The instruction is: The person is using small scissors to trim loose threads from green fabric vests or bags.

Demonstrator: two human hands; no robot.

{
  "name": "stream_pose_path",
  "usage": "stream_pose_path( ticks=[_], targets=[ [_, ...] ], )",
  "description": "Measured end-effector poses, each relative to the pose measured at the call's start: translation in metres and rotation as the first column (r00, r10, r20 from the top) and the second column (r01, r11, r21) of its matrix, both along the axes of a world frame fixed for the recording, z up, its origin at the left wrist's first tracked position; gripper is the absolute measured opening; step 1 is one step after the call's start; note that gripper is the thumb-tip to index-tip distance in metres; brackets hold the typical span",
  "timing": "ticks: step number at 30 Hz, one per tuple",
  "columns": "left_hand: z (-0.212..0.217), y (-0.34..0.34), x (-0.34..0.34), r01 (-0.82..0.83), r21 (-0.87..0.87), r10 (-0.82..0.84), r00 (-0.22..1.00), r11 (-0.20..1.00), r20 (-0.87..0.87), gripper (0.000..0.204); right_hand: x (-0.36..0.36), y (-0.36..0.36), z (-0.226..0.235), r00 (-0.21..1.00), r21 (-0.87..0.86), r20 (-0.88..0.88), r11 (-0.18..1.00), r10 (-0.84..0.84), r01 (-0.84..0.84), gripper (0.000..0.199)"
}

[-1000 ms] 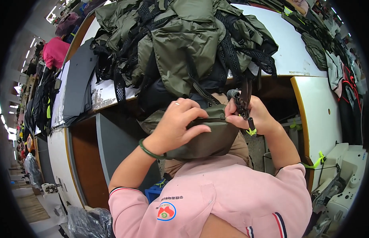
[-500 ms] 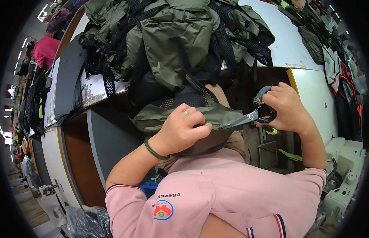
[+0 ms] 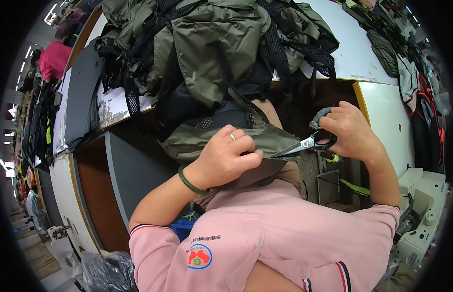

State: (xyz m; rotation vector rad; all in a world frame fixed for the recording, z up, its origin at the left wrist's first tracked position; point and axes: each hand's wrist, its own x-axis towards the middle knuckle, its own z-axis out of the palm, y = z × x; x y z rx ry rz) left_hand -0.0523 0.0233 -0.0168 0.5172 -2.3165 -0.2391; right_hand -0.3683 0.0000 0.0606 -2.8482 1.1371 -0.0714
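Observation:
My left hand [image 3: 229,158] pinches the edge of an olive-green fabric piece [image 3: 187,142] that lies across my lap. That piece joins a larger olive and black bag [image 3: 216,53] with mesh straps, heaped on the table above it. In my right hand [image 3: 350,130] is a pair of scissors [image 3: 306,144] with dark handles, one of them wrapped in grey. The blades point left, and their tips touch the fabric edge just right of my left fingertips. Whether any cloth lies between the blades is too small to tell.
The white table [image 3: 355,58] carries the bag heap and a stack of dark grey sheets [image 3: 83,92] at the left. A white sewing machine [image 3: 423,214] stands at the lower right. Beneath the table is a grey panel [image 3: 134,170]. A person in pink [image 3: 55,61] is far left.
The scissor blades look slightly wider apart than before, with their tips still at the fabric edge. My left hand has barely shifted and keeps its pinch.

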Motion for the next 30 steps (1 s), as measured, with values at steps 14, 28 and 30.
stream_pose_path(
  ticks=[14,28,30],
  targets=[
    [0.000,0.000,0.003,-0.023,0.021,0.024,1.000,1.000,-0.012,0.021,0.001,-0.005,-0.002,0.999,0.069,0.030,0.997,0.018,-0.020,0.033],
    [0.005,-0.020,0.008,-0.001,0.413,-0.024,0.998,0.911,0.054,0.020,0.054,0.001,-0.024,0.900,0.350,0.435,0.929,-0.044,-0.123,0.027],
    [0.008,-0.020,0.024,-0.045,0.571,0.009,0.998,0.820,0.066,0.016,0.047,-0.004,-0.024,0.869,0.441,0.478,0.890,-0.127,-0.113,0.025]
  ],
)
